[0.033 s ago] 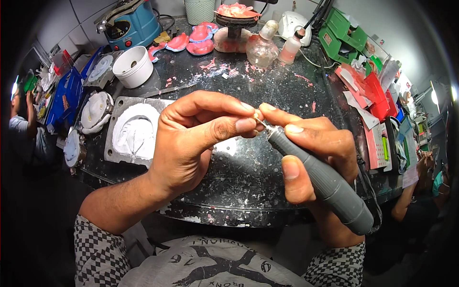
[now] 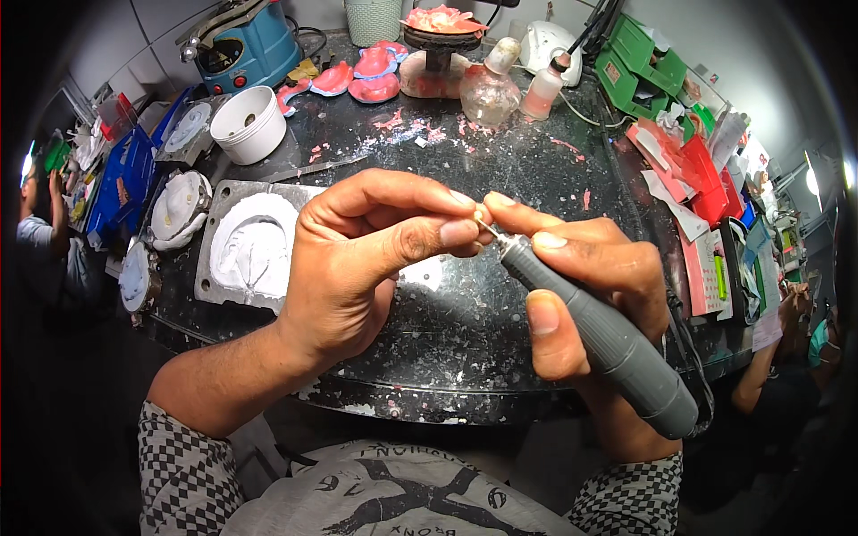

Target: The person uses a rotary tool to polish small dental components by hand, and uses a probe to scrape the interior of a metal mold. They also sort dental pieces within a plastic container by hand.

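A tiny ivory-coloured piece, which looks like an artificial tooth, is pinched between the thumb and fingers of my left hand. My right hand grips a grey rotary handpiece, its thick body slanting down to the right. The thin bur in its metal tip reaches the tooth. My right fingertip rests close beside the tooth, near my left fingertips. Most of the tooth is hidden by fingers. Both hands are above the black, speckled table.
At left are a metal flask with white plaster, a white tub and a knife-like tool. Pink-and-blue moulds, a glass spirit burner and a squeeze bottle stand behind. Green bins and red trays line the right.
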A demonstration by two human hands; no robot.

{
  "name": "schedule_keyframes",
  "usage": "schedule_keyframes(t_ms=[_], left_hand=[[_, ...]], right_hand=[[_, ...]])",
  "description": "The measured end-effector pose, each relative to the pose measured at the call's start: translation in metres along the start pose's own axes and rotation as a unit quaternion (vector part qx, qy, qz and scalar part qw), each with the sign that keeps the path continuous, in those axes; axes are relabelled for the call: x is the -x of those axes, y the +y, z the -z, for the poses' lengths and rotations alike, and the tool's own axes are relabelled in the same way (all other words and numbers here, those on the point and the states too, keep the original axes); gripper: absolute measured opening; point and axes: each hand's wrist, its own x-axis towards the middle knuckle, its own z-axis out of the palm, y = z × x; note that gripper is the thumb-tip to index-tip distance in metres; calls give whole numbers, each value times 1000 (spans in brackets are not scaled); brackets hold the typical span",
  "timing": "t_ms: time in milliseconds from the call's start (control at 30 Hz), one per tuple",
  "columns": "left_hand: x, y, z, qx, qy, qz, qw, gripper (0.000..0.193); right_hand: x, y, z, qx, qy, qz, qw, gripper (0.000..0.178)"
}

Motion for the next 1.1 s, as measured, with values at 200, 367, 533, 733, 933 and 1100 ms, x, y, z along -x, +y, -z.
schedule_keyframes(t_ms=[200, 367, 533, 733, 933, 1100], left_hand=[[0, 0, -1, -2, 10, 9, 1000, 14], [0, 0, -1, -3, 11, 5, 1000, 14], [1, 0, 0, -4, 12, 7, 1000, 15], [1, 0, 0, -14, 12, 8, 1000, 15], [1, 0, -1, -14, 17, 6, 1000, 15], [2, 1, -3, -8, 26, 11, 1000, 15]], right_hand=[[-1, 0, -1, 10, -1, 6, 1000, 25], [-1, 1, -1, 5, 1, 8, 1000, 25], [-2, 2, -1, 9, 0, 14, 1000, 25], [-2, 4, 0, 18, 1, 24, 1000, 26], [-2, 3, -2, 16, 1, 22, 1000, 26], [-2, 4, -2, 18, 2, 28, 999, 25]])
